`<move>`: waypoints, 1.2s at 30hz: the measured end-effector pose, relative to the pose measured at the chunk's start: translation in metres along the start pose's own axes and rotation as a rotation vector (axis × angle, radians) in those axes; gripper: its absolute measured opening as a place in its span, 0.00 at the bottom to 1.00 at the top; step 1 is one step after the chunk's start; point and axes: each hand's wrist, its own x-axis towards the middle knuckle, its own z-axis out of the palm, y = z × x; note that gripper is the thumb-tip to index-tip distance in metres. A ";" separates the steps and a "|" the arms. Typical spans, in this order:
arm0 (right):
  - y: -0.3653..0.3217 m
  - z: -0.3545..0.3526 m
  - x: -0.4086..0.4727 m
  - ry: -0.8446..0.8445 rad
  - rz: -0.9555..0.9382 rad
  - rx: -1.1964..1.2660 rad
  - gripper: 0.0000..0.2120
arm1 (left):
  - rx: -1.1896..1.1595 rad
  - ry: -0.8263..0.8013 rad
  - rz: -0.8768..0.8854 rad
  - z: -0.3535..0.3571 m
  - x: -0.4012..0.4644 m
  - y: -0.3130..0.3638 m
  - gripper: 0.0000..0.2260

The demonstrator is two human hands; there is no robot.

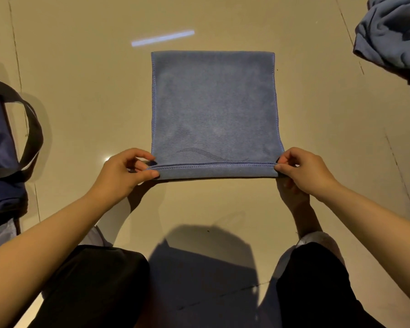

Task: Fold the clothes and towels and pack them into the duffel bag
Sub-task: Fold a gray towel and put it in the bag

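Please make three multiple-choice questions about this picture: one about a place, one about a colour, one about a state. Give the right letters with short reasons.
1. Where is the duffel bag?
A. at the left edge
B. on the towel
C. between the knees

2. What colour is the towel?
A. red
B. blue
C. white

3. How do the hands hold the towel?
A. both pinch its near corners
B. only one touches it
C. both lie flat on it

Answers:
1 A: bag and strap lie left.
2 B: the cloth is blue.
3 A: left hand and right hand each have a grip on a corner.
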 end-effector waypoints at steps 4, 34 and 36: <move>-0.004 -0.005 -0.003 -0.023 0.052 0.225 0.03 | 0.044 -0.045 -0.068 -0.007 0.002 0.001 0.11; -0.230 -0.236 -0.290 0.585 -0.658 0.140 0.06 | 0.289 0.727 0.808 -0.153 -0.226 0.333 0.07; -0.219 -0.232 -0.307 0.561 -0.599 0.031 0.02 | 0.295 0.752 0.800 -0.143 -0.246 0.328 0.06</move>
